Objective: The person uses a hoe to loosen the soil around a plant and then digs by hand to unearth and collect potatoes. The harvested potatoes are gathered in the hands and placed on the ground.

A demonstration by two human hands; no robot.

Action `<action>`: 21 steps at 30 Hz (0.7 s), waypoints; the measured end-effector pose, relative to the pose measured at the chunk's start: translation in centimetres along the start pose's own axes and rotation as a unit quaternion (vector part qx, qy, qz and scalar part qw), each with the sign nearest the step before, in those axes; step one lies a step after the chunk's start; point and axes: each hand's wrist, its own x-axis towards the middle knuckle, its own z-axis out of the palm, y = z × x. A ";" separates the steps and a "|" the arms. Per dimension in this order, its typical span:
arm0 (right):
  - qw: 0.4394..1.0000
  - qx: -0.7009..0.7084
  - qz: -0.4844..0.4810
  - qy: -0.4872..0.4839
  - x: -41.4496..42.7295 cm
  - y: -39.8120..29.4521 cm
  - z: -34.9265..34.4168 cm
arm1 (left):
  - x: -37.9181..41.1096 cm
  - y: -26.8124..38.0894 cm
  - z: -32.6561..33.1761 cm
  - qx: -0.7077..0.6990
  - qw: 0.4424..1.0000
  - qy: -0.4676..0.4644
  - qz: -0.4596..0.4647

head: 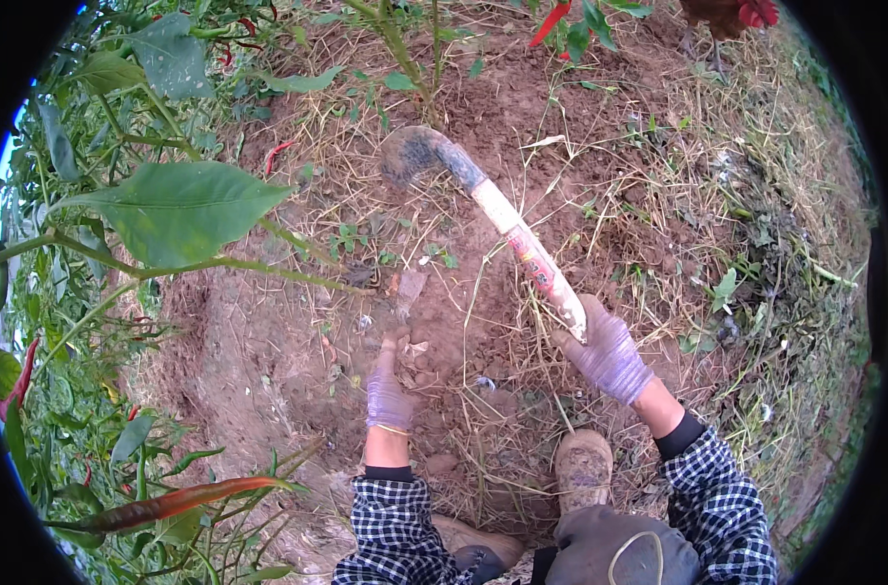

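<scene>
My right hand (606,354), in a thin purple glove, grips the lower end of a light-coloured handle. This belongs to a hand sickle or similar hooked tool (513,223), with a red printed label and a dark, curved, soil-stained head. The head lies over the ground up and to the left of the hand. My left hand (391,380), also gloved and with a yellow band at the wrist, is low over the bare soil. Its fingers point away from me; whether they hold anything cannot be made out. A small pale scrap (413,284) is just beyond its fingertips.
Chili pepper plants crowd the left, with a broad leaf (184,208) and a reddish pepper (188,499) close to view. Another stem (400,51) rises at the top. A chicken (722,18) stands top right. Dry grass and weeds (765,241) cover the right. My muddy shoe (584,468) is below.
</scene>
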 end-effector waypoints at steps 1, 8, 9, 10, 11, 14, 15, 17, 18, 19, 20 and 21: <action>1.000 -0.016 0.020 -0.008 1.9 -0.9 0.2 | 0.6 -0.2 0.2 -0.041 0.998 -0.035 -0.030; 0.968 -0.216 -0.087 0.090 11.7 -1.9 3.8 | 3.9 -2.0 0.2 -0.123 0.985 -0.109 -0.048; 0.972 -0.210 -0.068 0.077 11.9 -2.0 4.5 | 4.1 -2.0 -0.2 -0.140 0.982 -0.117 -0.052; 0.976 -0.202 -0.057 0.062 11.5 -1.9 4.8 | 4.3 -2.1 -0.6 -0.157 0.978 -0.127 -0.056; 0.979 -0.193 -0.046 0.048 10.9 -1.9 4.9 | 4.5 -2.2 -0.9 -0.153 0.981 -0.108 -0.054; 0.997 -0.032 0.038 -0.052 9.3 -3.7 3.4 | 3.8 -1.8 -0.4 -0.167 0.982 -0.070 -0.061; 0.991 0.075 0.058 -0.089 8.4 -3.9 2.3 | 3.6 -1.6 -0.2 -0.183 0.977 -0.080 -0.079; 0.987 0.052 0.059 -0.142 7.4 -2.7 1.1 | 4.0 -1.6 -0.2 -0.186 0.971 -0.110 -0.098; 0.991 0.063 0.033 -0.113 6.8 -2.3 1.0 | 4.5 -1.8 -0.7 -0.176 0.972 -0.126 -0.095; 0.994 0.074 0.007 -0.085 6.1 -2.0 1.0 | 4.9 -2.0 -1.3 -0.166 0.971 -0.142 -0.093; 0.995 0.085 -0.019 -0.057 5.7 -1.9 1.1 | 5.3 -2.4 -1.9 -0.158 0.976 -0.121 -0.088; 0.996 0.062 -0.056 0.009 5.7 -2.6 1.5 | 5.5 -2.3 -1.8 -0.149 0.980 -0.100 -0.082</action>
